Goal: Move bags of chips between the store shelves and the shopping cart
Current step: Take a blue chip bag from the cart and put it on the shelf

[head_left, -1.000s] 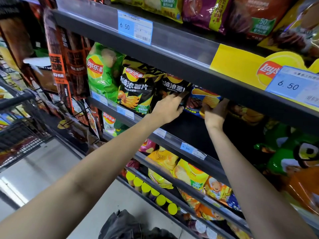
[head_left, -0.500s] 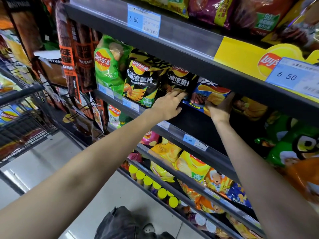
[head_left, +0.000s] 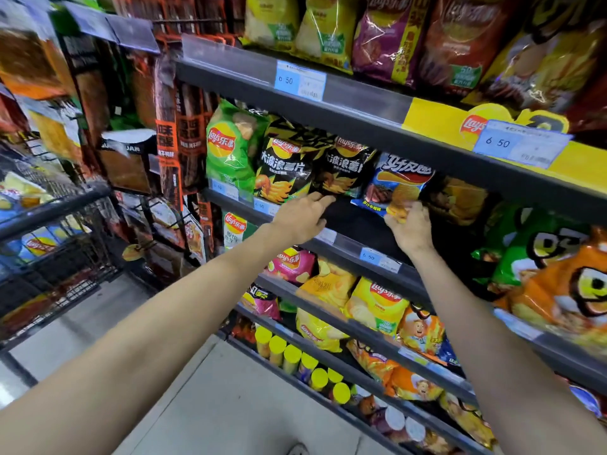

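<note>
Reaching into the grey metal shelf (head_left: 341, 249), the right hand (head_left: 410, 229) pinches a glossy blue crinkle-chip bag (head_left: 395, 183) while the left hand (head_left: 303, 218) touches a black foil chip bag (head_left: 345, 169) with loosely extended fingers, several bags already lying in the black wire shopping cart (head_left: 56, 208).

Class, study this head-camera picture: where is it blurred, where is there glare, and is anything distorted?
Head view: the shopping cart and hanging packs at left are motion-blurred; glare streaks the yellow bags on the top shelf; the wide lens bends the shelf edges; the blue bag by the right hand stays fairly sharp.
</note>
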Available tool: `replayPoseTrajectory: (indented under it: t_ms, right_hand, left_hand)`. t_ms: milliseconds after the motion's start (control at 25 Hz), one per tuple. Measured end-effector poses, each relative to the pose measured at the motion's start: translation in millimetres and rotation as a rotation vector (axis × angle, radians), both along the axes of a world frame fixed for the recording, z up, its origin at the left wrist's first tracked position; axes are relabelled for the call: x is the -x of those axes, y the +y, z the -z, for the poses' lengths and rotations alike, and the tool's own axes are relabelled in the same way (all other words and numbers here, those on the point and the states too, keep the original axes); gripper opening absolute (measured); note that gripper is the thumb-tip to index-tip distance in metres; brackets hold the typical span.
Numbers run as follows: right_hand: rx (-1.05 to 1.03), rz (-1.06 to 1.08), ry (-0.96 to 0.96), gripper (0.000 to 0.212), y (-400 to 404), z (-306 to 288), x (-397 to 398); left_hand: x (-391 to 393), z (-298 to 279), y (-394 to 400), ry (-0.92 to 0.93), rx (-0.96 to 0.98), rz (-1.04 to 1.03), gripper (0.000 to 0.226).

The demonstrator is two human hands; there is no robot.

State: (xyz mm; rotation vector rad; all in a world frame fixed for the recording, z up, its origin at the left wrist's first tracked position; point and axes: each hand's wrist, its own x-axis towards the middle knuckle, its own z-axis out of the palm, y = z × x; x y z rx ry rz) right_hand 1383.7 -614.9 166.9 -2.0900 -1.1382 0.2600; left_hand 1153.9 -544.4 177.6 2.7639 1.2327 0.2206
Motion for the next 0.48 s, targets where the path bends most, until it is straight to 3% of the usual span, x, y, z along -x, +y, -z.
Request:
replayPoseTrajectory:
  t_ms: [240, 480]
  right_hand:
    - [0.085, -0.326, -0.213, 0.034, -26.3, -6.1, 136.9]
    - [0.189, -0.687, -0.247, 0.039, -58.1, 36.0, 328.2]
  left_hand:
    - [123.6, 10.1, -50.7, 0.032, -0.02, -0.056, 0.054]
    - [307.2, 52.8, -124.7, 0.098, 0.029, -0.282, 0.048]
